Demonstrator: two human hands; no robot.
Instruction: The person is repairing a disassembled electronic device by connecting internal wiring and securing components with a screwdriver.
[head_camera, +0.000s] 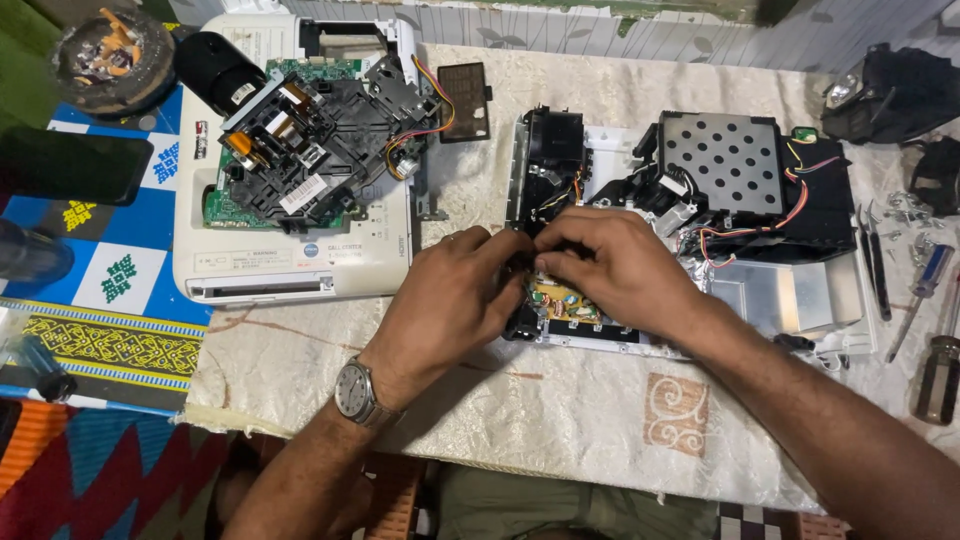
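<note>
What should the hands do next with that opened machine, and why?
Probably ease the small black part up gently. Both hands, left and right, pinch at one spot on the near edge of the opened projector, just above the yellowish circuit board. Thin wires run close by, so a slow pull seems safest.
</note>
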